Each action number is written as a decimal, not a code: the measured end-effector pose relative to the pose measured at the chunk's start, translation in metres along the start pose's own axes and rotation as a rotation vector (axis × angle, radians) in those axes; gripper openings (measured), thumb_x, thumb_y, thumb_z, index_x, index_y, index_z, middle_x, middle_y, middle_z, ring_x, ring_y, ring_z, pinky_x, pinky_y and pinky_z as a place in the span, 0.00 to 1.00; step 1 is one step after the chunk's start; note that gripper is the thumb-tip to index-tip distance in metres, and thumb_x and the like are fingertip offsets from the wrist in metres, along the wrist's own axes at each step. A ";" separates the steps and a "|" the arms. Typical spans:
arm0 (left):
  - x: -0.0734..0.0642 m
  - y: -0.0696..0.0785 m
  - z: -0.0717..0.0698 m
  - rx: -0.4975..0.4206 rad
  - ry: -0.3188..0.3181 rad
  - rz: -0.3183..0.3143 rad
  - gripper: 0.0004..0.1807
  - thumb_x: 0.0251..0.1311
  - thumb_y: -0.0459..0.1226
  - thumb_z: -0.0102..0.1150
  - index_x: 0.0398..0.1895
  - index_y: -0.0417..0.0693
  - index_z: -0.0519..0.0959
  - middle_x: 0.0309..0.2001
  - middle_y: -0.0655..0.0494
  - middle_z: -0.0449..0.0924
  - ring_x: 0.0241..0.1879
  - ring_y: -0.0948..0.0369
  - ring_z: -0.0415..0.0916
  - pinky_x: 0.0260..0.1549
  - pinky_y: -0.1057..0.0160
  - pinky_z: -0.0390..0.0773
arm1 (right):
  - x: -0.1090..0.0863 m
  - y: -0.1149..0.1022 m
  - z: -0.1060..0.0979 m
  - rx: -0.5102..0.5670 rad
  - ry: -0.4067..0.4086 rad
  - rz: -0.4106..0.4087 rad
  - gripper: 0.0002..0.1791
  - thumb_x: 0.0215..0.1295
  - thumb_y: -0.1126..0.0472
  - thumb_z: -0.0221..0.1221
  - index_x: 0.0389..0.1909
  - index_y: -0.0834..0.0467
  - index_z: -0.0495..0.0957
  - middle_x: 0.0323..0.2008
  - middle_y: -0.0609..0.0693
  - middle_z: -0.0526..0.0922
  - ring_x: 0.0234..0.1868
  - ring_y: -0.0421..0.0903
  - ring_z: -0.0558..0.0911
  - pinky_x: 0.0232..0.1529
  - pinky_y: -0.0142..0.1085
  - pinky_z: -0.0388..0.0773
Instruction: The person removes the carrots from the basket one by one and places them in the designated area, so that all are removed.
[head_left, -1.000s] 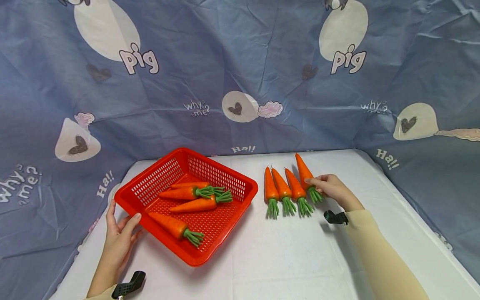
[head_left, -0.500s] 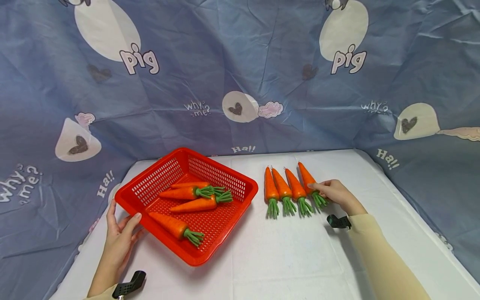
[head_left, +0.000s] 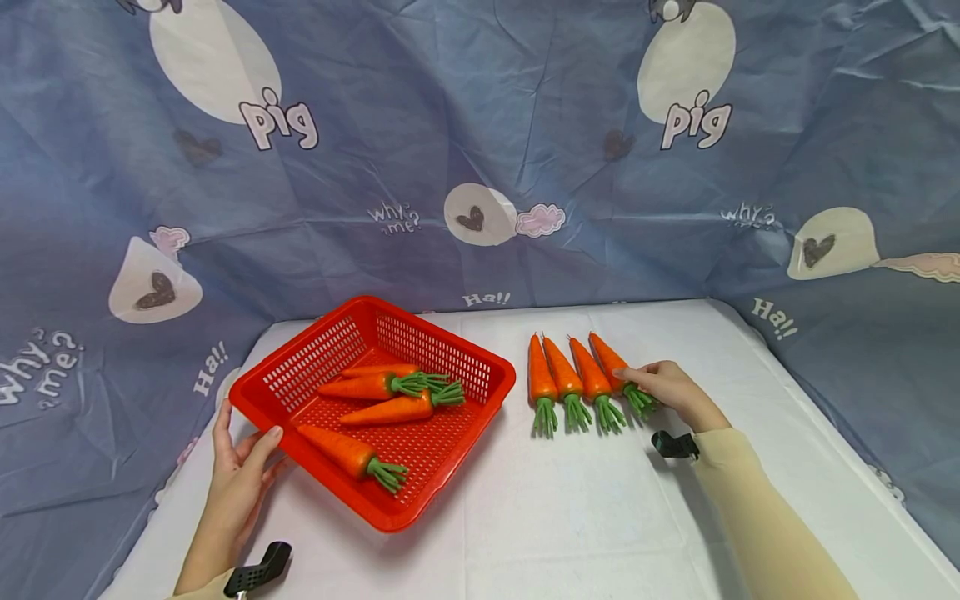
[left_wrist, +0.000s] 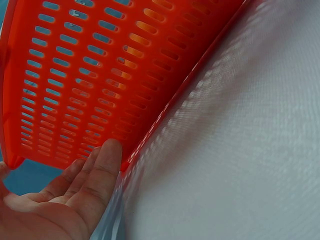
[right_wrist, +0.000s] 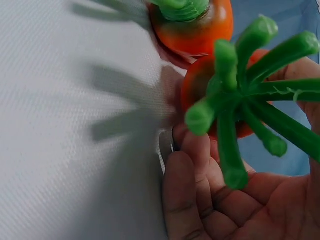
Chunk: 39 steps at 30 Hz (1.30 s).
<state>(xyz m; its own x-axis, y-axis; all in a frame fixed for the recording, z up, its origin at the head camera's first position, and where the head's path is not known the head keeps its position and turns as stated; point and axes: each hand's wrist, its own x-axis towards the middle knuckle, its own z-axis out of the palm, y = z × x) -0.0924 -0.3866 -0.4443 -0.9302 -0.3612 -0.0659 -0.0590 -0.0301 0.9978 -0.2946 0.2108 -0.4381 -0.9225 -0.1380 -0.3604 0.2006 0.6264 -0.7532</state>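
In the head view, my right hand (head_left: 667, 389) pinches the rightmost of several orange carrots with green stem tops. This carrot (head_left: 606, 354) lies slanted beside the neighbouring carrot (head_left: 588, 369), its narrow tip pointing away from me. The right wrist view shows its green stems (right_wrist: 240, 100) near the palm, with fingers curled at its thick end. On the left stands a red slotted plastic basket (head_left: 450, 479) with several carrots in it. My left hand (head_left: 238, 483) is at its near left corner, thumb at the rim and fairly straight fingers along the outer wall.
Two more carrots, one (head_left: 540, 371) at the row's left end and another (head_left: 562, 367) beside it, point the same way. A white cloth (head_left: 555, 533) covers the table. Behind it hangs a blue printed curtain (head_left: 480, 100).
My right hand has drawn the rightmost carrot toward me, then shifted it left against the row, its tip now nearly level with the others. The left hand and basket have stayed still.
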 end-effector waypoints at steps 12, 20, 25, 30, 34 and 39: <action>0.001 -0.001 0.000 0.005 -0.001 -0.003 0.51 0.81 0.41 0.56 0.86 0.82 0.30 0.58 0.70 0.74 0.46 0.75 0.84 0.44 0.73 0.87 | -0.003 -0.001 0.002 0.025 -0.028 -0.053 0.25 0.74 0.37 0.63 0.30 0.54 0.73 0.21 0.42 0.69 0.29 0.41 0.68 0.35 0.34 0.65; 0.000 0.000 0.000 0.025 0.003 -0.012 0.52 0.80 0.43 0.57 0.86 0.83 0.29 0.59 0.69 0.72 0.45 0.76 0.84 0.44 0.73 0.87 | -0.003 -0.001 0.001 0.004 -0.036 -0.047 0.27 0.75 0.38 0.62 0.47 0.61 0.78 0.29 0.43 0.75 0.35 0.42 0.74 0.40 0.34 0.71; 0.001 0.000 -0.001 0.018 -0.003 -0.010 0.52 0.81 0.42 0.56 0.86 0.82 0.29 0.59 0.69 0.73 0.46 0.77 0.83 0.44 0.73 0.87 | -0.002 -0.001 0.000 -0.002 -0.043 -0.054 0.27 0.75 0.40 0.62 0.51 0.63 0.78 0.30 0.43 0.76 0.35 0.41 0.75 0.40 0.33 0.73; 0.001 0.000 -0.002 0.040 0.000 -0.026 0.52 0.81 0.44 0.56 0.85 0.83 0.28 0.62 0.66 0.69 0.47 0.78 0.82 0.45 0.74 0.86 | -0.002 -0.001 0.000 -0.010 -0.051 -0.050 0.27 0.75 0.39 0.63 0.48 0.61 0.78 0.29 0.43 0.76 0.34 0.42 0.74 0.39 0.34 0.72; 0.001 0.001 -0.001 0.055 0.005 -0.039 0.52 0.81 0.45 0.57 0.85 0.84 0.27 0.65 0.62 0.67 0.47 0.78 0.82 0.45 0.75 0.86 | -0.002 0.000 0.000 -0.022 -0.059 -0.060 0.27 0.75 0.38 0.63 0.47 0.61 0.78 0.29 0.44 0.76 0.36 0.42 0.74 0.40 0.34 0.71; 0.001 0.001 -0.001 0.051 0.008 -0.041 0.52 0.80 0.45 0.57 0.85 0.85 0.28 0.63 0.63 0.68 0.46 0.77 0.83 0.45 0.75 0.86 | -0.003 0.001 -0.002 -0.002 -0.073 -0.066 0.28 0.75 0.39 0.62 0.50 0.62 0.77 0.30 0.43 0.75 0.36 0.42 0.73 0.40 0.33 0.71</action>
<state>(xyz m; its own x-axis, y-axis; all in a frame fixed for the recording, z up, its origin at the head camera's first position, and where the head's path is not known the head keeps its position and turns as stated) -0.0931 -0.3879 -0.4437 -0.9238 -0.3678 -0.1061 -0.1151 0.0023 0.9934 -0.2925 0.2132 -0.4371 -0.9074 -0.2344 -0.3488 0.1389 0.6159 -0.7755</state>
